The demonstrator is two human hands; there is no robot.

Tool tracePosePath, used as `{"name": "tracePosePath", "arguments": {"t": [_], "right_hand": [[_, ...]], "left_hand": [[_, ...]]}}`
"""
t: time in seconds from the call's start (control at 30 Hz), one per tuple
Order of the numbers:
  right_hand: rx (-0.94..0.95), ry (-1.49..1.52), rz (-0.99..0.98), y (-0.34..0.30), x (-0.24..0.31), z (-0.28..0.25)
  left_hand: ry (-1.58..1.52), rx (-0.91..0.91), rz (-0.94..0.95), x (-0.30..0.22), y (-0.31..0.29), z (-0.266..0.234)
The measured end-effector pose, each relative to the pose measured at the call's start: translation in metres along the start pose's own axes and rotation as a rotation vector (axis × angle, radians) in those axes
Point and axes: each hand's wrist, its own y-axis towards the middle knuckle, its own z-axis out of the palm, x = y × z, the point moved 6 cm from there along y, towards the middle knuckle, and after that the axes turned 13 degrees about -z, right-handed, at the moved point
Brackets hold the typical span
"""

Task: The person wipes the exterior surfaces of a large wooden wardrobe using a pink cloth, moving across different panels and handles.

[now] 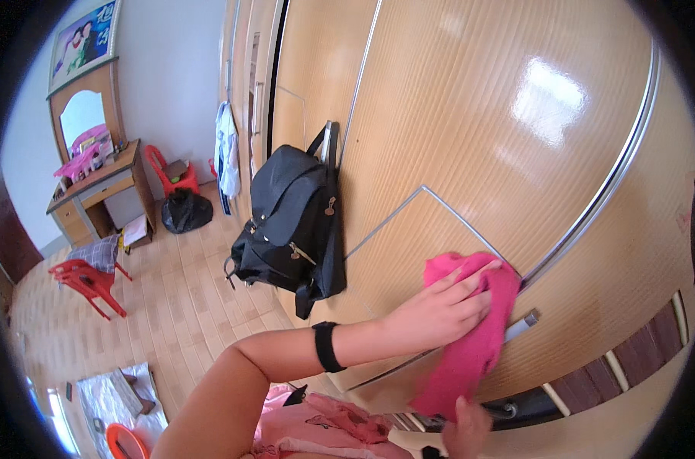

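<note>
Left hand (443, 310): gripping bright-pink fabric cloth (470, 363) against pale wooden door (455, 115)
Right hand (468, 432): grip unclear
Risk: protruding silver metal handle (522, 327) snagging cloth

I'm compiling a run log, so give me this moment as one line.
left hand: holding bright pink cloth | right hand: at cloth's lower end | front: glossy wood-grain cabinet door | beside: hanging black zippered backpack

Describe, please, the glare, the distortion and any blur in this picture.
Head view: white glare on the glossy light-wood wardrobe door; head view: the long silver metal strip bows from fisheye distortion; head view: the bare right hand, beside the bright pink cloth, looks slightly soft.
</note>
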Motion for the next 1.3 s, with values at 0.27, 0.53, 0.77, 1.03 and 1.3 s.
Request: {"name": "tracePosePath", "arguments": {"t": [0.27, 0.53, 0.77, 1.03, 1.3], "right_hand": [[-0.245, -0.250, 0.045, 0.090, 0.071, -0.117], [-0.625, -0.642, -0.125, 0.256, 0.129, -0.177], [-0.629, -1.084, -0.089, 0.391, 0.128, -0.151], [-0.724, -1.370, -0.035, 0.429, 0.119, -0.201], [-0.616, -1.547, 0.098, 0.505, 0.139, -0.230]], "left_hand": [[0.168, -0.449, 0.167, 0.029, 0.120, -0.093], [0.413, -0.550, 0.205, 0.147, 0.209, -0.171], [0.339, -0.495, 0.152, 0.250, 0.215, -0.193], [0.250, -0.548, 0.214, 0.275, 0.236, -0.213], [0.244, -0.707, 0.229, 0.337, 0.257, -0.228]]}}
